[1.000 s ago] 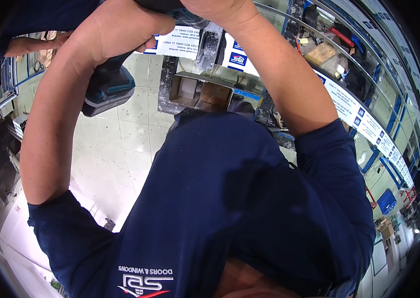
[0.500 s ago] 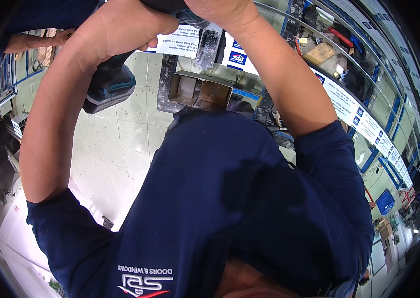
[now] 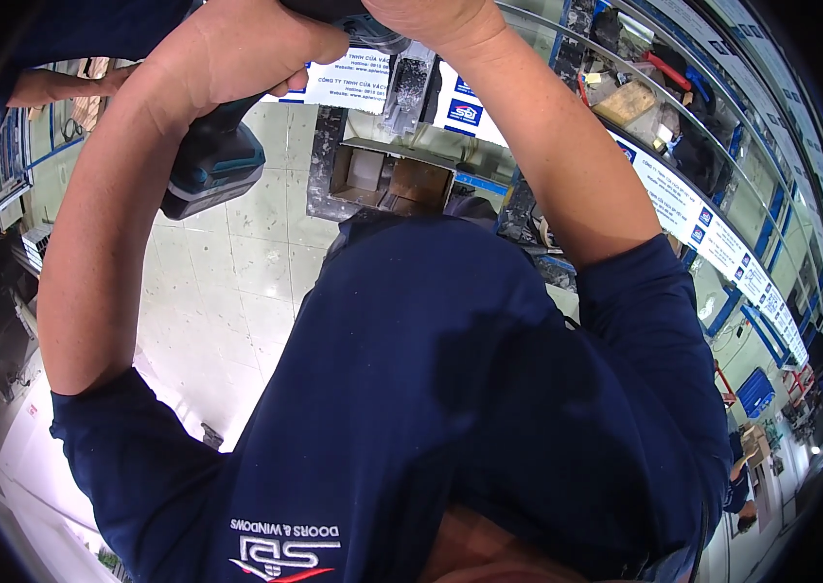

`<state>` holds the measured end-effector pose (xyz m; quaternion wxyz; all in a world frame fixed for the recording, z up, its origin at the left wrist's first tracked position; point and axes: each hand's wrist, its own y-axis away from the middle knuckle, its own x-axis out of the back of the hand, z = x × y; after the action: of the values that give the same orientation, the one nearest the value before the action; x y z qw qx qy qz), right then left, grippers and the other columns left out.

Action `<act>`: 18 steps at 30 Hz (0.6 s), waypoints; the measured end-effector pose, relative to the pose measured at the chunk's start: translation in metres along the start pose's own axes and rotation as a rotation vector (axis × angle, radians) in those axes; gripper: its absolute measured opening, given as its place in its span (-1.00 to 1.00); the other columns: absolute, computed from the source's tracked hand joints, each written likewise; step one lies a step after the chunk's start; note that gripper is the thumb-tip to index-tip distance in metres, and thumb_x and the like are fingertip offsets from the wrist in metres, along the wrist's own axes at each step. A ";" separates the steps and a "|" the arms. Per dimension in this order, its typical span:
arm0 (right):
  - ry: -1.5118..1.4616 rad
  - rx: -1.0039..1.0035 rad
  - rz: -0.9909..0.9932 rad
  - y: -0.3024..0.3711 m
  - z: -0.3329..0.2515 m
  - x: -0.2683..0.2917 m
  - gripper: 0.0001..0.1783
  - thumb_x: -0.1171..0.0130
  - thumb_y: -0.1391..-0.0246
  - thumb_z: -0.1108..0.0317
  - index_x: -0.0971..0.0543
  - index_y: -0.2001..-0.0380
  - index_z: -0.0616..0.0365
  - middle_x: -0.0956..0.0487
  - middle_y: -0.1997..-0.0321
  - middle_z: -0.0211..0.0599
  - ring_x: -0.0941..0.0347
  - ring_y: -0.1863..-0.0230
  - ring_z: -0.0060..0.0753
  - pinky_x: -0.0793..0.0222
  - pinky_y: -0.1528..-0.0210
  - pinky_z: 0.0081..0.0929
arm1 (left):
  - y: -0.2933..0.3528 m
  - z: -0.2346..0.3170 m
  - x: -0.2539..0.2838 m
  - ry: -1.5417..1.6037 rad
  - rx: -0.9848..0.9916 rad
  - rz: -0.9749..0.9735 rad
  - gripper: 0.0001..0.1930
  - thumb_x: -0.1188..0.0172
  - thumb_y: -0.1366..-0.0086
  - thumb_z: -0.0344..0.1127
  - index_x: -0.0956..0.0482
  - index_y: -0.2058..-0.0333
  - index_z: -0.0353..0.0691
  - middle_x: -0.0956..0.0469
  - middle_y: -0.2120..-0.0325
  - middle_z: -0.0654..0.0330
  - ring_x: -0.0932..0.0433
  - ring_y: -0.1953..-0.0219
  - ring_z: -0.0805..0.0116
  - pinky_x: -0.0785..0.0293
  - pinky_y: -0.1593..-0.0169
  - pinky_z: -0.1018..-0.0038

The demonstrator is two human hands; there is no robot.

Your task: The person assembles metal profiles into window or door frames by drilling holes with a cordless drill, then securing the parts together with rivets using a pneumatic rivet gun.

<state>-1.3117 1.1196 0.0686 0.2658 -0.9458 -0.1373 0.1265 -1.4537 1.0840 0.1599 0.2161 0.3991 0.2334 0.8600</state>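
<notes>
At the top of the picture my left hand is wrapped around the grip of a cordless drill. Its black and teal battery hangs below my wrist. The drill's round front part shows between my two hands, while much of its body is cut off by the upper edge. My right hand lies close by that front part, and its fingers are out of the picture. White profiles with printed film lie just beyond and below the drill.
Under the bench is an open cardboard box. To the right, a shelf holds hand tools, among them a red-handled one, beside a long film-covered profile. Another person's hand is at the upper left; another person stands far right.
The drill's battery has shifted slightly up and to the left. My hands stay almost in place. A person has come into view at the lower right.
</notes>
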 end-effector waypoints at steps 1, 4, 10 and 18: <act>-0.001 -0.004 -0.003 0.000 0.000 0.000 -0.39 -0.48 -0.15 -0.18 -0.73 0.20 0.26 -0.68 0.39 -0.32 -0.58 0.36 -0.49 -0.54 0.28 -0.47 | 0.000 0.001 0.000 -0.007 0.022 0.007 -0.83 -0.33 -0.11 -0.48 -0.58 0.29 -0.26 -0.54 0.56 0.27 -0.55 0.55 0.43 -0.46 0.50 0.48; -0.014 -0.002 0.002 0.000 0.000 0.000 -0.39 -0.48 -0.15 -0.18 -0.72 0.20 0.26 -0.68 0.39 -0.33 -0.58 0.36 -0.50 -0.54 0.27 -0.48 | -0.001 0.003 -0.002 -0.035 0.052 0.023 -0.81 -0.33 -0.10 -0.50 -0.58 0.28 -0.28 -0.53 0.56 0.26 -0.55 0.56 0.42 -0.45 0.51 0.48; -0.013 -0.004 0.026 0.000 0.003 -0.001 -0.40 -0.48 -0.15 -0.16 -0.72 0.20 0.26 -0.68 0.39 -0.34 -0.57 0.36 -0.51 -0.54 0.27 -0.48 | -0.003 0.007 -0.002 -0.033 0.100 0.031 -0.82 -0.31 -0.10 -0.54 -0.59 0.28 -0.30 -0.54 0.56 0.25 -0.55 0.56 0.42 -0.45 0.51 0.48; -0.011 -0.011 0.004 0.000 0.002 0.000 -0.42 -0.48 -0.16 -0.14 -0.73 0.20 0.26 -0.68 0.41 -0.36 -0.57 0.38 -0.53 -0.53 0.28 -0.48 | -0.003 0.007 -0.001 -0.048 0.080 0.022 -0.83 -0.30 -0.09 -0.55 -0.60 0.30 -0.32 -0.55 0.56 0.23 -0.56 0.56 0.40 -0.45 0.50 0.46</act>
<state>-1.3126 1.1204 0.0665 0.2596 -0.9468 -0.1375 0.1314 -1.4469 1.0876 0.1614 0.1961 0.4305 0.2582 0.8423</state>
